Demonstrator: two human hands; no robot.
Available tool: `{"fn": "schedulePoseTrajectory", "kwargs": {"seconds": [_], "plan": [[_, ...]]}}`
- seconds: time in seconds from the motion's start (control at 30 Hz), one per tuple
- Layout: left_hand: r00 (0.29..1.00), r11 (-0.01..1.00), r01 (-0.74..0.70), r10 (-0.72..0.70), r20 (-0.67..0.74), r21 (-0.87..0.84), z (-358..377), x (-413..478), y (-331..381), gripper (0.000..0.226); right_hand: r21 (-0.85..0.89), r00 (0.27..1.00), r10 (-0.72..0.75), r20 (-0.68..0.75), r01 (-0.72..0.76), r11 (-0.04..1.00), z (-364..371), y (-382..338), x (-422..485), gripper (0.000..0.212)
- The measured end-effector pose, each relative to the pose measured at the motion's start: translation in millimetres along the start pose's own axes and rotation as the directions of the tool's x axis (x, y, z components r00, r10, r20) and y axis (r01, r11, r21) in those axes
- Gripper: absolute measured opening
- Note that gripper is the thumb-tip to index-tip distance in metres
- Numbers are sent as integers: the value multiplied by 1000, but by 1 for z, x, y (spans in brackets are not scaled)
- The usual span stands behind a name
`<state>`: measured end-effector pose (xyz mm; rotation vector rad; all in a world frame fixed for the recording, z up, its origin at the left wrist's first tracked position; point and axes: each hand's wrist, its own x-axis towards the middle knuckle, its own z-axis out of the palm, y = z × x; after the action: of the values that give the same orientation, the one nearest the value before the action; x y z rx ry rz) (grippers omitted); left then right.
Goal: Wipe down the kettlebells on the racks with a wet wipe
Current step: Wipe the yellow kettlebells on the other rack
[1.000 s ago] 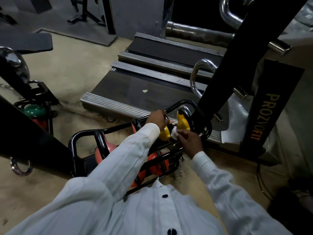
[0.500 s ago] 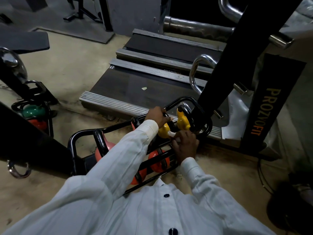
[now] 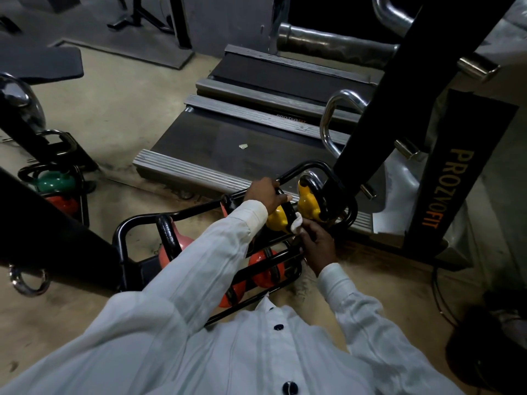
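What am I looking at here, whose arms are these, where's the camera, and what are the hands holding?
No machine here: a person wears a camera on the head, looking down at their own white sleeves. The picture shows a gym floor with a black rack holding kettlebells. The left hand grips the black handle of a yellow kettlebell; the right hand pinches a white wet wipe against it. A second yellow kettlebell sits beside it, orange kettlebells lie on the lower tier, and a treadmill stands behind.

Both arms (white sleeves) reach forward and down. The left hand curls over a kettlebell; the right hand, just beside, pinches a wipe.
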<state>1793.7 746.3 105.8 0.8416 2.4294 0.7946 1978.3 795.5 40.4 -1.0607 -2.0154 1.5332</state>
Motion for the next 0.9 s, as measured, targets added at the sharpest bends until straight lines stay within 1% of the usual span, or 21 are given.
{"fn": "schedulePoseTrajectory", "kwargs": {"seconds": [0.1, 0.17, 0.2, 0.27, 0.3, 0.33, 0.37, 0.43, 0.5, 0.53, 0.57, 0.63, 0.67, 0.73, 0.8, 0.83, 0.87, 0.9], "plan": [[1000, 1000, -12, 12, 3, 7, 0, -1, 1, 50, 75, 990, 72, 122, -81, 994, -5, -21, 12, 27], [1000, 1000, -25, 25, 8, 18, -1, -3, 3, 45, 98, 965, 192, 179, -211, 972, -7, -44, 23, 27], [999, 999, -32, 31, 9, 24, -2, -4, 3, 44, 91, 943, 271, 192, -293, 952, -6, -52, 30, 24], [999, 999, -38, 37, 10, 36, -3, -6, 3, 43, 86, 869, 438, 231, -467, 880, -4, -70, 41, 14], [999, 998, -40, 39, 9, 42, -3, -7, 3, 42, 69, 838, 481, 258, -513, 856, -3, -74, 47, 13], [999, 998, -44, 44, 5, 49, -4, -8, 3, 41, 43, 823, 501, 267, -530, 847, -2, -77, 56, 16], [999, 997, -47, 47, 0, 57, -4, -8, 3, 40, 26, 828, 501, 252, -523, 852, -2, -82, 62, 19], [999, 997, -50, 51, -3, 54, -5, -9, 4, 37, 39, 843, 470, 264, -496, 868, -5, -89, 70, 22], [999, 998, -44, 44, 0, 43, -5, -9, 4, 39, -8, 855, 443, 269, -458, 889, -9, -98, 64, 20], [999, 998, -41, 41, 0, 39, -5, -8, 3, 41, -30, 874, 421, 241, -427, 904, -9, -97, 61, 20], [999, 999, -35, 35, 0, 36, -4, -7, 3, 43, -9, 910, 365, 196, -371, 929, -8, -96, 55, 17], [1000, 999, -28, 28, 2, 25, -3, -6, 3, 44, -2, 980, 163, 113, -164, 986, -6, -78, 36, 11], [1000, 999, -27, 27, 6, 21, -2, -6, 3, 43, -79, 995, 77, 67, -72, 994, -6, -68, 24, 10], [999, 999, -33, 33, 10, 28, -2, -6, 4, 43, -220, 1000, -20, -16, 16, 975, -2, -49, 2, 14], [999, 999, -39, 39, 17, 32, -2, -7, 3, 44, -269, 995, -56, -80, 33, 963, 6, -43, -5, 18], [999, 999, -41, 41, 14, 24, -2, -8, 2, 46, -236, 994, -42, -99, 17, 972, 8, -45, -3, 17], [999, 999, -47, 46, 8, 13, -3, -8, 1, 50, -147, 994, -4, -105, -12, 989, 8, -49, -1, 16], [999, 999, -48, 48, 5, -4, -4, -8, 1, 53, -19, 993, 56, -103, -58, 998, 6, -52, 3, 14]]}}
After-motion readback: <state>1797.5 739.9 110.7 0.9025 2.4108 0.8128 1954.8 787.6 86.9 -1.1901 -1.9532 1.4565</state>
